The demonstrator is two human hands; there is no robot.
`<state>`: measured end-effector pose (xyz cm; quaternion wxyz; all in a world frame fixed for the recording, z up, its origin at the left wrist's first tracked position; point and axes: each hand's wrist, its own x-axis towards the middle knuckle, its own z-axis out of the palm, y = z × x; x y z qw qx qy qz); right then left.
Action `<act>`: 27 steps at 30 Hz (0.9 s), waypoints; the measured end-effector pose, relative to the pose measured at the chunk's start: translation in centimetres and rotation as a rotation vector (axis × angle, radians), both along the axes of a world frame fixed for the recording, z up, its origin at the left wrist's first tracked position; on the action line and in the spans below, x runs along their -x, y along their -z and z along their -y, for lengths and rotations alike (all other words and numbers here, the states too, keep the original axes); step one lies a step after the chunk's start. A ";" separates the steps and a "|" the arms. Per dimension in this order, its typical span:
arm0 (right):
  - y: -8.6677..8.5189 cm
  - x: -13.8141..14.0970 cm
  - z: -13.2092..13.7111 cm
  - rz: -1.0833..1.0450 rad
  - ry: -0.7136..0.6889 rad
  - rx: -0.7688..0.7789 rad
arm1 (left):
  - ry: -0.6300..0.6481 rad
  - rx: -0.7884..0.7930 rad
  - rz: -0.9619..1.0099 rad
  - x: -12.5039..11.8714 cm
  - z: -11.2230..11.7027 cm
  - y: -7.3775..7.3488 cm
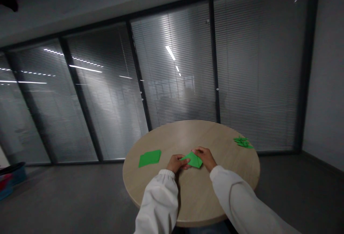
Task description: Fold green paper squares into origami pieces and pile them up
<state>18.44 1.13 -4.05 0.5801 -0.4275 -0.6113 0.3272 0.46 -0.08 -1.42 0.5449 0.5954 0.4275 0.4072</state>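
Observation:
Between my two hands is a partly folded sheet of green paper (195, 160), held just over the near middle of the round table. My left hand (177, 163) pinches its left corner, thumb on top and fingers beneath. At the upper right edge, my right hand (205, 157) grips the paper with its fingertips. A fold line shows toward the paper's right side. To the left lies a stack of flat green paper sheets (149, 158). Near the table's right edge sits a small pile of folded green paper pieces (243, 142).
The round wooden table (188, 133) stands before a glass partition with closed blinds (174, 94). Dark bins (16, 175), one with red and blue parts, stand on the floor at far left. A plain wall (325, 76) rises on the right.

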 end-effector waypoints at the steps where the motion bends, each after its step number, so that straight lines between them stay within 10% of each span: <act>1: -0.1 0.1 0.1 0.003 -0.031 0.000 | 0.016 0.001 -0.023 -0.1 0.2 -0.2; 27: 0.9 1.4 0.0 -0.072 -0.160 0.058 | -0.158 -0.254 -0.006 -0.1 0.1 -0.7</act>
